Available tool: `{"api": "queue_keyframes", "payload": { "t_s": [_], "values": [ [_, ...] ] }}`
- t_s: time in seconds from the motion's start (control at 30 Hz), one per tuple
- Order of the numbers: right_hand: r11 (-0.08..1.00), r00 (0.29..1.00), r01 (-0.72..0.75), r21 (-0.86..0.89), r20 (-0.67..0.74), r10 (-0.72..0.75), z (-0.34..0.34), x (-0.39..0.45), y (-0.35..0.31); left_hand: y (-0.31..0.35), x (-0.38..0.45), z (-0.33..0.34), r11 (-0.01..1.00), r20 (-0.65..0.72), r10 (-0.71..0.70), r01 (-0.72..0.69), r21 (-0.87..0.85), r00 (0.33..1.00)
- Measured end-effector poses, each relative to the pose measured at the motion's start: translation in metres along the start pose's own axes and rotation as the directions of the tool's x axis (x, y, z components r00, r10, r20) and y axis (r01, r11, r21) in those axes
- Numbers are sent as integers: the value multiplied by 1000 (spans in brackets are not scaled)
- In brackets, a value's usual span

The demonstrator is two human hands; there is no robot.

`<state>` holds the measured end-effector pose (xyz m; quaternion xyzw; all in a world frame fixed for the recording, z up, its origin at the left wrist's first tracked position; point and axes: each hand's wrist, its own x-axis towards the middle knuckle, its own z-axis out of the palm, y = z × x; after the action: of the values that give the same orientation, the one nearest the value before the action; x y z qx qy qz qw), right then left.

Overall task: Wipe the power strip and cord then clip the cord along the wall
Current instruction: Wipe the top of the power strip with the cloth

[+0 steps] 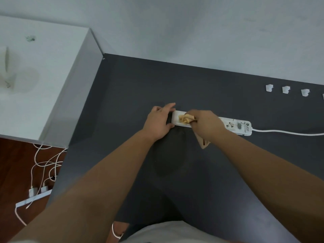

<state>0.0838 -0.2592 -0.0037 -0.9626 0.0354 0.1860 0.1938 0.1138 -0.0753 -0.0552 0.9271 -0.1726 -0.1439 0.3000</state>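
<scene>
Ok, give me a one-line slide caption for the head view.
Left hand steadies the white power strip on the dark table while the right hand wipes it with a tan cloth.

Item count, head view:

- Cord clips (pixel 269 88): three whole, in a row on the desk (pixel 228 172) at 2 o'clock, plus part of a fourth cut by the frame edge.
- Power strips: two. One power strip (pixel 235 126) lies on the desk at centre; a second strip (pixel 33 199) lies on the floor at 8 o'clock.
- Chargers (pixel 33 192) plugged into the floor strip: two.
- Cloths (pixel 185 118): one.
- Hands: two.
- White cabinets (pixel 40 81): one, at 10 o'clock.
</scene>
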Motion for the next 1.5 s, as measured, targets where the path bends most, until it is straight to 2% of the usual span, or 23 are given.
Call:
{"api": "queue_keyframes", "payload": {
  "t_s": [0.1,0.37,0.43,0.57,0.67,0.83,0.97,1.03,1.2,1.27,1.37,1.43,1.5],
  "values": [
    [993,992,-54,104,-109,65,-12,14,8,-1,1,0,1000,-1,-3,3,17,1000],
    [999,1000,7,38,-4,-7,17,-5,0,-1,2,-1,999,-2,9,-9,50,1000],
    [998,1000,17,66,-17,-16,11,-11,6,-1,2,0,998,-1,4,-4,58,1000],
    [971,972,-150,186,-154,179,-6,-4,24,-2,3,0,996,7,16,-17,92,1000],
    [968,969,-201,151,-113,218,1,-10,22,-2,3,2,991,18,32,-34,126,999],
    [981,991,-131,146,-18,135,14,-25,9,-2,4,2,986,24,42,-46,163,999],
    [945,953,-206,254,-169,253,1,-15,24,-2,5,2,988,26,34,-37,153,999],
    [938,938,-243,246,-187,292,0,-13,30,-2,4,2,988,24,35,-38,151,999],
    [974,982,-161,157,-70,173,17,-32,23,-1,5,2,985,25,31,-34,168,999],
    [968,977,-146,205,-122,174,16,-34,27,0,5,2,986,28,32,-36,165,999],
    [935,929,-197,294,-250,274,11,-29,40,-1,6,1,985,26,28,-32,168,999],
    [939,929,-235,252,-227,293,16,-30,40,-2,6,2,985,28,27,-31,170,999],
    [956,954,-214,198,-167,249,27,-38,30,-2,6,3,987,27,26,-30,160,999]
  ]
}}
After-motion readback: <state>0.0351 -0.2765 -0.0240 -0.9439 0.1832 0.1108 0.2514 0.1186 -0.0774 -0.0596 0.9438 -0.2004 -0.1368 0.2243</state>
